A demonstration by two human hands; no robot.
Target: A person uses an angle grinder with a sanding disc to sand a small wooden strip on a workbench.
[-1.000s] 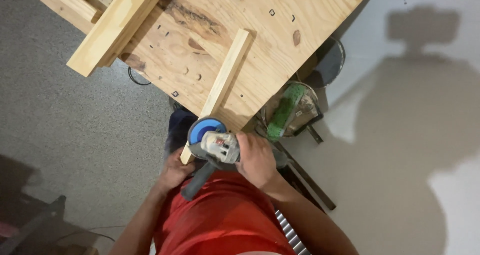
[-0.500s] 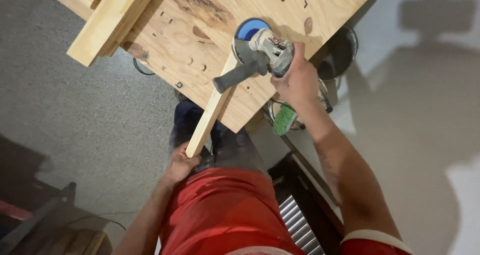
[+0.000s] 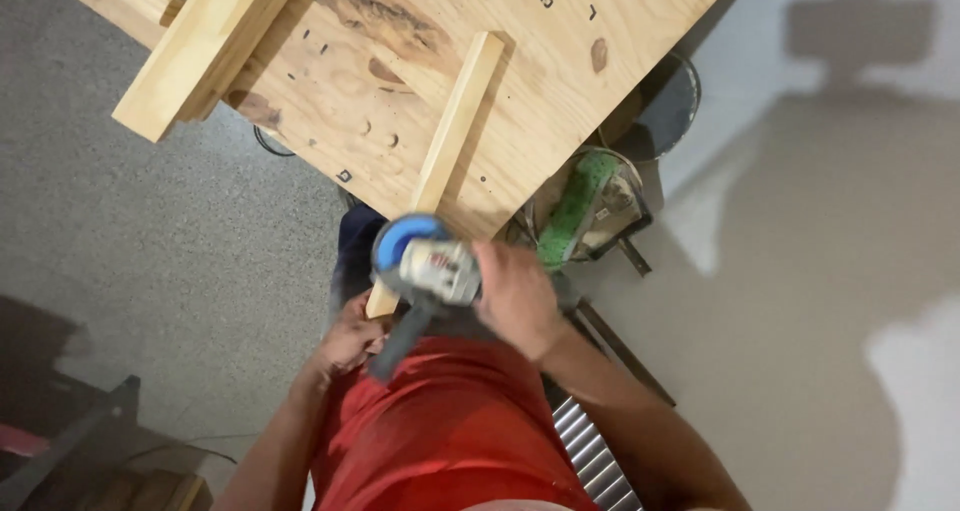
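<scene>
Green-filled bucket (image 3: 590, 206) (contents blurred) sits beside right hand (image 3: 515, 296) gripping grinder (image 3: 425, 271).

Shirt: I see my red top (image 3: 450, 441), short-sleeved.
Arms: bare below the sleeves.
Legs: dark trousers (image 3: 355, 251).

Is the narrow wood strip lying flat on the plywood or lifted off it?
Flat: the wood strip lies along the plywood top, its near end overhanging by the left hand.

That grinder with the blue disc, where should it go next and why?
Probably ease the grinder down onto the near end of the wooden strip: the right hand holds it just over that end, and the left hand is beside the strip's tip.
</scene>
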